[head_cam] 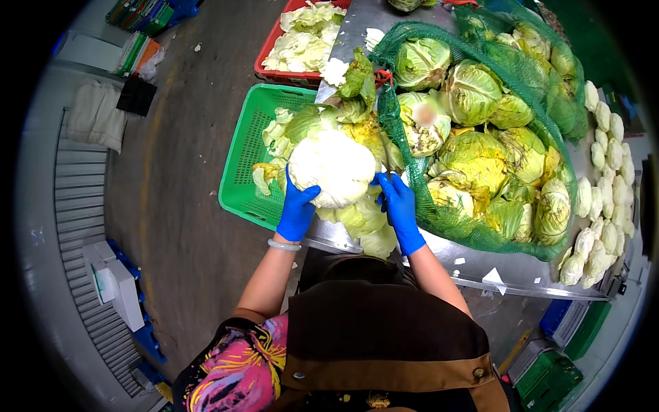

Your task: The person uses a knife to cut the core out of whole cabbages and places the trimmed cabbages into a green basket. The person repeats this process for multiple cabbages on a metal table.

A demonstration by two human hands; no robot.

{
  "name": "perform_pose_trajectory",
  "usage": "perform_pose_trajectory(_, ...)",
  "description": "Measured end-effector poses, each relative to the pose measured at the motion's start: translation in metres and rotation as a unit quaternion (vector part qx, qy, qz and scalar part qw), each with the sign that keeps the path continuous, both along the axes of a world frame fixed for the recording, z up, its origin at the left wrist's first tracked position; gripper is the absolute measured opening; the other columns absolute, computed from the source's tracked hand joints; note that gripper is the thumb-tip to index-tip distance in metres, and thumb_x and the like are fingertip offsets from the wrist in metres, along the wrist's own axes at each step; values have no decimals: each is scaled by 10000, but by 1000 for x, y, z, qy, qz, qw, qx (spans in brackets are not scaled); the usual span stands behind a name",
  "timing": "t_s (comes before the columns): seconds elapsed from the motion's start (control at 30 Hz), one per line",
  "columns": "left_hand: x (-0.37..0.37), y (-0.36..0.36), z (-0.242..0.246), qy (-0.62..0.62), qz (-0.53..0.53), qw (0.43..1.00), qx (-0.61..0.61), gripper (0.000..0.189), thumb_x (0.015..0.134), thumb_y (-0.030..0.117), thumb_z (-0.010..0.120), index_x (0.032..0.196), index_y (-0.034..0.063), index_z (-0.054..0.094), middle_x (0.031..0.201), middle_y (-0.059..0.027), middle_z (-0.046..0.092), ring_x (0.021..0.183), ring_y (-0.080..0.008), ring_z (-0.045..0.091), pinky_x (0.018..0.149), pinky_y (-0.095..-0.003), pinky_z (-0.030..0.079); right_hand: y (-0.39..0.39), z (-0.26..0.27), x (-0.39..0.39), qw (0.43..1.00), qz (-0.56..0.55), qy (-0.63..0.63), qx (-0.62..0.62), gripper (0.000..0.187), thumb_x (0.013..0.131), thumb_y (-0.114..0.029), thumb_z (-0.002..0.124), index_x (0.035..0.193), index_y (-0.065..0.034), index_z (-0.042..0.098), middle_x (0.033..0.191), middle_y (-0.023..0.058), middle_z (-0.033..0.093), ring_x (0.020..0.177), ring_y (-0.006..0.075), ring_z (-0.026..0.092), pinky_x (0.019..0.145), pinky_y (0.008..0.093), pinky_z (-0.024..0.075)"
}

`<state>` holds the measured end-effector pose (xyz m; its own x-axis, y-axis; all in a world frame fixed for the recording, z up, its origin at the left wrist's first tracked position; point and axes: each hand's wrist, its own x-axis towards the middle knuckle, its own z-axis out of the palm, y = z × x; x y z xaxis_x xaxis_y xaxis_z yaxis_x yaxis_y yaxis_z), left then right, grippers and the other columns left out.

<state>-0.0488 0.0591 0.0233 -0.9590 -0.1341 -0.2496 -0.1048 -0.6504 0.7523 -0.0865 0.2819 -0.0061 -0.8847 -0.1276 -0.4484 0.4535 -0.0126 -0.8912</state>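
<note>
In my left hand, gloved in blue, rests the left side of a large pale cabbage head. My right hand, also in a blue glove, is at the cabbage's right edge with its fingers curled; a small dark thing, perhaps a knife, shows at the fingertips. Loose green outer leaves lie beneath and in front of the cabbage. Just right of my right hand, an opened green mesh bag holds several untrimmed cabbages, some with yellowed leaves.
A green plastic crate with leaves stands at the left of the metal table. Behind it is a red crate of leaves. Another full mesh bag lies at the back right. Many pale trimmed cabbages cover the table's right end.
</note>
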Motion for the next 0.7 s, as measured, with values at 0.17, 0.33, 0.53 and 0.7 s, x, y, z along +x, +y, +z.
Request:
perform_pose_trajectory(0.17,-3,4,10,-18,-37,997,-64,1025,703,37,774,1530,142,177,1392,-118,428,1312,-254,434,1088,-380,392,-12,50,-14,978,-48,205,-9,512,813,-182,781,1250,-3,584,1149,90,652,1050,171,607,933,314,476)
perform_pose_trajectory(0.33,-17,7,46,46,-206,886,-412,770,813,310,687,1461,45,366,1274,-117,515,1220,-221,507,1048,-350,421,0,29,-18,991,-85,94,-46,275,858,-146,735,1076,9,671,921,33,673,815,101,598,740,272,509)
perform_pose_trajectory(0.53,-4,0,0,-103,-51,993,43,662,900,374,602,1418,4,421,1343,-160,549,1227,-269,545,1066,-400,423,16,-1,-12,942,46,233,236,341,873,-178,686,1179,-42,623,1043,127,662,842,253,664,723,340,530)
perform_pose_trajectory(0.7,-3,2,-37,-177,24,980,84,536,927,287,610,1366,17,464,1351,-144,540,1206,-290,561,929,-471,530,-10,36,10,944,73,254,197,340,895,-233,664,1202,-96,615,994,123,678,793,312,675,711,386,535)
